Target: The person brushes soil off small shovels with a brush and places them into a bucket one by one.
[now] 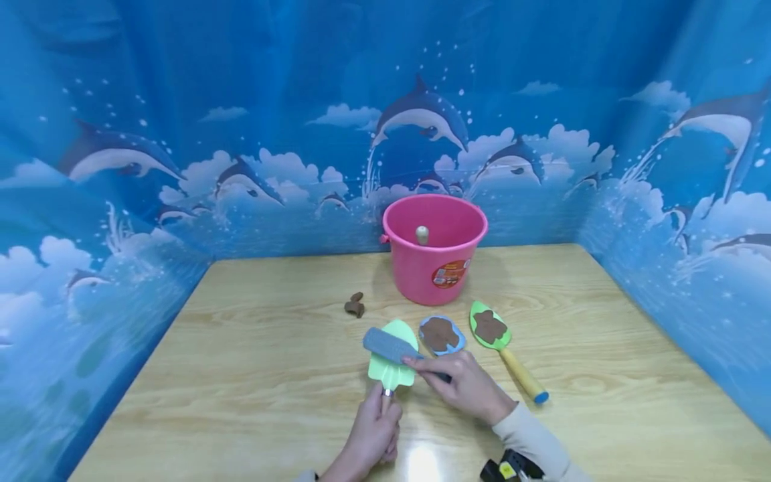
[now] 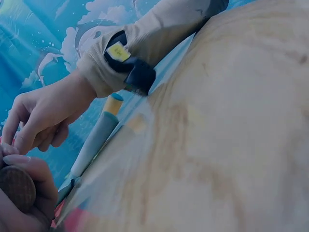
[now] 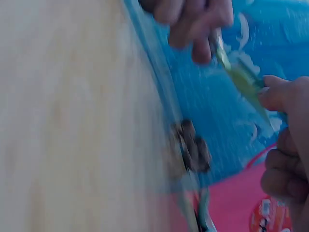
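My left hand (image 1: 376, 425) grips the handle of a pale green garden trowel (image 1: 397, 375); in the left wrist view its round wooden handle end (image 2: 17, 188) shows. With my right hand (image 1: 466, 381) I hold a flat, grey-blue, rough-looking tool (image 1: 388, 345) with a dark handle. The tool lies crosswise over the trowel's blade; whether they touch cannot be told. Just beyond the right hand is a small blue-edged shovel (image 1: 460, 336) bearing a flattened piece of brown clay (image 1: 440, 333). Right of it, a leaf-green trowel (image 1: 504, 340) with a yellow handle bears another brown piece (image 1: 489, 326).
A pink bucket (image 1: 415, 274) stands at the back of the wooden table (image 1: 241, 375), with a pale rounded end (image 1: 422, 234) showing inside. Small brown lumps (image 1: 354, 306) lie to its left front. A blue dolphin-print curtain (image 1: 289, 100) surrounds the table's back and sides.
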`<state>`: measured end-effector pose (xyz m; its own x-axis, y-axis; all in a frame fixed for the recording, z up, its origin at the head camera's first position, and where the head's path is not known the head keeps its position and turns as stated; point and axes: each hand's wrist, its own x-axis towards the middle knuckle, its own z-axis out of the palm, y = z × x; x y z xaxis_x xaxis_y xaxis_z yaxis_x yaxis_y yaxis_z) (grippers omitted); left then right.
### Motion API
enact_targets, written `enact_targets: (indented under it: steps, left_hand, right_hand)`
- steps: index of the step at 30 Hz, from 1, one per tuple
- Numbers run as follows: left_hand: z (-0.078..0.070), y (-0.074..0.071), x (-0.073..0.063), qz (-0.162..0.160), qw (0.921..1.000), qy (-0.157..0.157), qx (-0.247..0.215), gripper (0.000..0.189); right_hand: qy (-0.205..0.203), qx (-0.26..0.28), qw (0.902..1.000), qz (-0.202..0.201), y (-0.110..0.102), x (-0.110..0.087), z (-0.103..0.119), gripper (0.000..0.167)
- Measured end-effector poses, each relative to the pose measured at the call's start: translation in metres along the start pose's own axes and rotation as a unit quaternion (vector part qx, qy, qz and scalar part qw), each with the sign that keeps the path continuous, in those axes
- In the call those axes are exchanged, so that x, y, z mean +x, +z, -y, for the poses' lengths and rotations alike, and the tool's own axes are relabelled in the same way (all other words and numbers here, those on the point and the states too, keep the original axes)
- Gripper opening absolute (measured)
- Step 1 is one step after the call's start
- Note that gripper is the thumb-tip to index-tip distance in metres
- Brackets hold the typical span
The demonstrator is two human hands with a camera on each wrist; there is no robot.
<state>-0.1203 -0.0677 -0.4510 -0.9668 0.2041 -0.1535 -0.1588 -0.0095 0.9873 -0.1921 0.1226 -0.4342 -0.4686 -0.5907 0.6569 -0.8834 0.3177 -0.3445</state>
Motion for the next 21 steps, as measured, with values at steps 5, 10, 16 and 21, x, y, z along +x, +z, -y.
enact_targets:
  steps: [5, 10, 16, 21]
  left_hand:
    - [0.003, 0.004, 0.001, 0.008, 0.9999, -0.007, -0.009, 0.01]
    - [0.004, 0.0, 0.004, 0.006, 0.9995, -0.024, -0.021, 0.01]
    - [0.004, -0.003, 0.005, 0.02, 0.9988, -0.023, -0.038, 0.019]
    - [0.004, -0.001, 0.005, 0.037, 0.9983, -0.022, -0.041, 0.014]
  right_hand:
    - [0.025, -0.047, 0.9953, -0.081, -0.01, -0.002, -0.008, 0.029]
    - [-0.007, -0.015, 0.9969, -0.077, -0.005, -0.002, -0.003, 0.029]
    - [-0.009, 0.023, 0.9995, 0.022, 0.0, -0.004, 0.004, 0.026]
    - [0.048, -0.032, 0.9977, -0.034, -0.005, -0.005, -0.003, 0.027]
